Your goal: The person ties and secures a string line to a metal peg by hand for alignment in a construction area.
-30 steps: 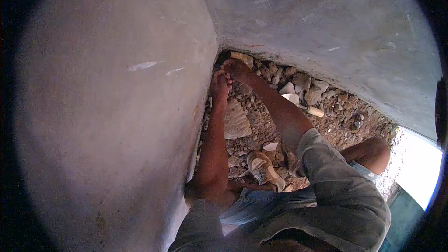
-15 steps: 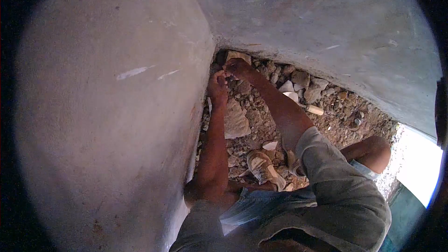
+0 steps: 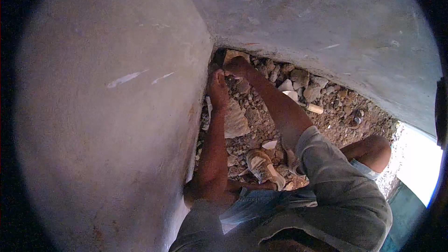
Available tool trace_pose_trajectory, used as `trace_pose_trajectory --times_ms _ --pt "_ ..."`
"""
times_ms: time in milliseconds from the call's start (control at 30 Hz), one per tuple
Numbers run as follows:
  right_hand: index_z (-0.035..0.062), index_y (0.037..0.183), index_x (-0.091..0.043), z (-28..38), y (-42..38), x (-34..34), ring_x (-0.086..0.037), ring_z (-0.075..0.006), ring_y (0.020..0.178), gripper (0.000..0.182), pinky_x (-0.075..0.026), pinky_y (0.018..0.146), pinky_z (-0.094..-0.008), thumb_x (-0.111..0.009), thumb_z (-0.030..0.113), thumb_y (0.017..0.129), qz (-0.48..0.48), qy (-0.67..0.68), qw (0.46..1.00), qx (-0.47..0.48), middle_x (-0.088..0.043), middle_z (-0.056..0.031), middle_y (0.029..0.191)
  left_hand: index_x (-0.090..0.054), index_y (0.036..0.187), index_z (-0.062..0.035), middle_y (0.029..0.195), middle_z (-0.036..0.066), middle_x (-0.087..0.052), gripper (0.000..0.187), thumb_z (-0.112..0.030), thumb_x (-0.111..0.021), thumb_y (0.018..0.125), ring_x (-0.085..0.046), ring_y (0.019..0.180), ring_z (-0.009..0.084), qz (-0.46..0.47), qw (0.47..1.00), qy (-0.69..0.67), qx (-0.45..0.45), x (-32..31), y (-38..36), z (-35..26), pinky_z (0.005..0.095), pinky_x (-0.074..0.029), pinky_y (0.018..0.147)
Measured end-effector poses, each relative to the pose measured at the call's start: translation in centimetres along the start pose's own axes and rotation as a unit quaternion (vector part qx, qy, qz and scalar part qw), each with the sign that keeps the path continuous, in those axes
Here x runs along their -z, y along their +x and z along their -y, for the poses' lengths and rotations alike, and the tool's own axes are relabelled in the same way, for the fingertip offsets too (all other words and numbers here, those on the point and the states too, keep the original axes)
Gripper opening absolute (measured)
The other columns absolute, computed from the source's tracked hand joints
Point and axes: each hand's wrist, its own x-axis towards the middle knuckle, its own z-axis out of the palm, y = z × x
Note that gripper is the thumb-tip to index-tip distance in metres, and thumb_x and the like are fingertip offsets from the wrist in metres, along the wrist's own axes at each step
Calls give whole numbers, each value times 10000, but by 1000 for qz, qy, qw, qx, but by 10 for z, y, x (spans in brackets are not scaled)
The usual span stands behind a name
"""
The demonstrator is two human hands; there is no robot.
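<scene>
My left hand (image 3: pixel 218 84) is in the corner beside the left wall, its fingers bent; what they hold, if anything, is too small to tell. Close by on the right is my right hand (image 3: pixel 237 66), its fingers curled down and partly hidden, next to a pale flat stone (image 3: pixel 235 56) in the corner. Loose stones and soil lie under both hands. A large flat rock (image 3: pixel 236 121) rests below them, to the right of my left forearm.
A trowel (image 3: pixel 314 108) with a wooden handle lies on the rubble at the right, near larger stones (image 3: pixel 299 78). Walls rise at the left (image 3: pixel 116 112) and the top right (image 3: pixel 317 18). A shoe (image 3: pixel 262 165) and a white fragment (image 3: pixel 269 144) are nearer my body.
Both hands stay in the corner with slight shifts of the fingers. The fingertips of my right hand have moved slightly down and apart from my left hand. The view has shifted a little.
</scene>
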Motion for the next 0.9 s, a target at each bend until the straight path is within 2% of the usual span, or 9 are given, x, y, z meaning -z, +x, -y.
trace_pose_trajectory --times_ms 33,100,200,367,533,600,667,733,900 --pt "25 822 -695 11 -12 6 -660 -194 767 398 -564 644 -396 -608 398 927 31 36 999 8 -679 -123 833 -581 1187 -29 1005 146 -676 315 -274 -472 1021 -642 849 252 7 1000 -14 12 -1 1 5 383 -511 790" --pt "57 1118 -592 37 -44 11 -647 -197 861 294 -547 695 -376 -674 212 882 34 120 992 -15 -663 -122 989 -553 1255 -45 1013 155 -659 492 -463 -437 1024 -637 800 250 22 998 -45 36 -5 4 20 384 -522 753" --pt "99 1308 -477 16 -38 16 -637 -201 918 484 -532 751 -364 -686 88 872 73 96 989 87 -624 -122 1108 -528 1205 -73 920 91 -621 408 -432 -482 1017 -592 733 196 79 991 -107 31 -5 6 32 343 -511 663" --pt "128 1255 -496 -52 26 -22 -614 -210 944 391 -510 826 -380 -626 39 897 -129 -14 930 344 -592 -87 1067 -530 1168 -113 891 15 -589 275 -341 -524 1014 -537 699 110 149 934 -289 148 -4 11 41 276 -453 611" --pt "112 1139 -553 -29 8 -29 -600 -252 970 224 -489 877 -394 -606 125 921 -183 -116 952 215 -583 -118 1050 -535 1177 -138 893 4 -594 248 -326 -536 1014 -525 689 85 140 909 -318 230 10 11 9 247 -422 598" --pt "105 1105 -579 -62 30 -44 -587 -296 1015 214 -473 927 -419 -621 170 906 -159 92 952 245 -569 -140 1117 -533 1172 -143 880 -1 -594 231 -311 -538 1014 -523 686 85 130 891 -359 245 13 9 2 243 -417 591" --pt "106 1095 -600 -64 26 -44 -559 -341 1067 241 -452 973 -455 -647 197 877 -204 40 936 282 -549 -157 1184 -537 1155 -145 878 -8 -596 211 -299 -543 1011 -523 688 83 114 891 -360 252 15 9 -7 247 -415 584" --pt "116 1108 -616 -24 -18 -28 -517 -387 1125 296 -426 1014 -501 -682 206 833 -309 -269 858 310 -525 -169 1253 -539 1139 -146 879 -14 -598 193 -290 -545 1010 -523 691 80 113 890 -358 258 14 10 -6 246 -413 577" --pt "149 1159 -623 0 -54 -17 -437 -437 1212 390 -384 1038 -554 -715 228 788 -297 -287 859 304 -469 -188 1327 -506 1259 -142 953 4 -628 415 -378 -626 939 -563 777 95 142 896 -349 234 11 12 15 258 -443 601"
